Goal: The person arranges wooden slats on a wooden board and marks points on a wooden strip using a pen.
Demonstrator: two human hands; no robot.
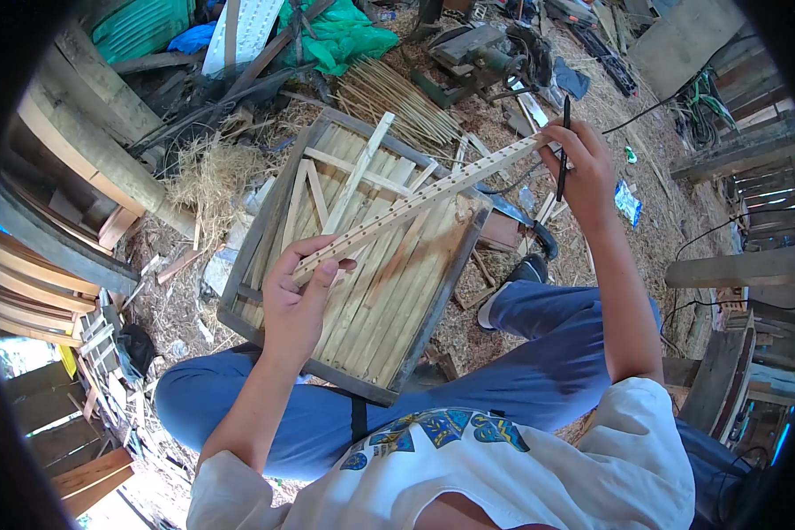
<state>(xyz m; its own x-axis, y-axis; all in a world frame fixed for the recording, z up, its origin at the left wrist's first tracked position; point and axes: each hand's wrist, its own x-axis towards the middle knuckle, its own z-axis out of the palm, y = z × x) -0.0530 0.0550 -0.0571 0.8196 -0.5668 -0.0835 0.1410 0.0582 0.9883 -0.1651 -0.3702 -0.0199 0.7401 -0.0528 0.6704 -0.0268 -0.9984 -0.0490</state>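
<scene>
My left hand [297,299] is closed around the near end of a long pale wooden strip [415,196] with rows of small dark holes or dots along its face. The far end of that strip is pinched by my right hand [583,166], which also has a dark pen-like stick [564,150] between its fingers. The strip slants upward to the right, over a slatted wooden panel [362,331] with a dark frame. On the panel lie several loose wood strips, one of them a pale batten [359,172].
Beyond the panel lies a bundle of thin sticks [397,102], near a machine [481,62] with a green base. Green plastic sheeting [344,40] is at the top. A cable [649,108] crosses the shavings-covered ground [627,190]. Wooden beams [733,269] stand at right.
</scene>
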